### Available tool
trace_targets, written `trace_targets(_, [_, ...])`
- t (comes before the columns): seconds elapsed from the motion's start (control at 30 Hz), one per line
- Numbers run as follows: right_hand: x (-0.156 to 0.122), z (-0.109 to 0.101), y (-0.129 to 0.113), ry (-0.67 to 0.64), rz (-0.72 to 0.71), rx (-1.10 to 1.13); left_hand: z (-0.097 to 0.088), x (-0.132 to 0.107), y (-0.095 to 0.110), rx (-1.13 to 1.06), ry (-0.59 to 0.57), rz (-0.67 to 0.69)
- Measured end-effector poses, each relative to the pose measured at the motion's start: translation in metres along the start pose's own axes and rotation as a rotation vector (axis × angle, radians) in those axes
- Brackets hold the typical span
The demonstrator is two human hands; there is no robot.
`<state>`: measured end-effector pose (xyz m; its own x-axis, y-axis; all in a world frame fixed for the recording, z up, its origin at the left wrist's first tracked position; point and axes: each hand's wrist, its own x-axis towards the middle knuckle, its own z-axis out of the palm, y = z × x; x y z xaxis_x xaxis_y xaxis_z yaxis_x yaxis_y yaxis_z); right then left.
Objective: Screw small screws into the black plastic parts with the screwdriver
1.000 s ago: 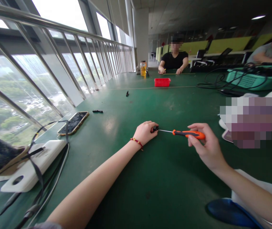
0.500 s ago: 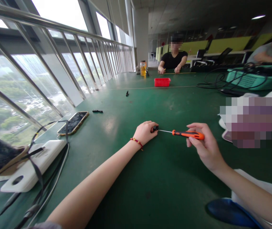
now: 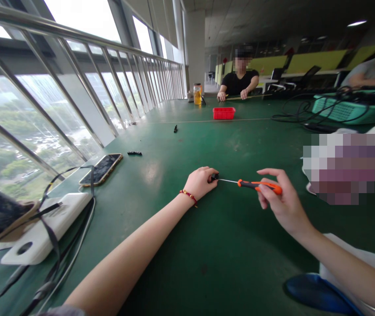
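My left hand [image 3: 201, 182], with a red beaded bracelet [image 3: 189, 195] at its wrist, is closed on a small black part [image 3: 214, 177] against the green table [image 3: 187, 245]. Most of that part is hidden by the fingers. An orange and black screwdriver [image 3: 260, 186] lies nearly level, its thin shaft pointing left with the tip at the black part. My right hand [image 3: 283, 197] grips the end of the screwdriver's handle between thumb and fingers, the index finger stretched out above it. Two more small black pieces, one nearer [image 3: 135, 153] and one farther [image 3: 175, 128], lie on the table.
At left lie a phone [image 3: 101, 169] and a white power strip [image 3: 47, 228] with cables, beside a metal railing [image 3: 75, 83]. A red tray [image 3: 223, 113], a bottle [image 3: 197, 94] and a green basket [image 3: 339, 109] stand farther back. A person [image 3: 239, 81] sits opposite; another sits at far right.
My right hand's fingers have shifted around the screwdriver handle, the index finger lifting off it. My left hand and the black part stay in place.
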<state>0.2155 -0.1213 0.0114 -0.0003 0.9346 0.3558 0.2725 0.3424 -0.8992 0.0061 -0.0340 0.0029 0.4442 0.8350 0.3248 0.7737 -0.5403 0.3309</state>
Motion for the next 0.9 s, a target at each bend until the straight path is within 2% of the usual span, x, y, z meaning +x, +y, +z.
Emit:
trace_targets(0.1, [-0.0007, -0.0003, -0.0006, -0.017, 0.06, -0.018, 0.0, -0.0001, 0.0001, 0.0, 0.001, 0.001])
trace_targets(0.3, [0.0003, -0.0001, 0.0022, 0.074, -0.126, -0.088, 0.0003, 0.0, 0.0006, 0.005, 0.008, 0.006])
trace_targets(0.37, [0.0007, 0.0011, 0.0029, 0.087, -0.142, -0.088, 0.0006, 0.0002, 0.0003, 0.007, 0.007, 0.009])
trace_targets(0.63, [0.0005, 0.001, 0.0012, 0.019, 0.06, 0.008, 0.0012, 0.0001, -0.0002, -0.001, 0.008, 0.006])
trace_targets(0.9, [0.0004, 0.0021, 0.0007, -0.031, -0.019, 0.003, 0.001, 0.0005, 0.0009, 0.001, 0.038, -0.016])
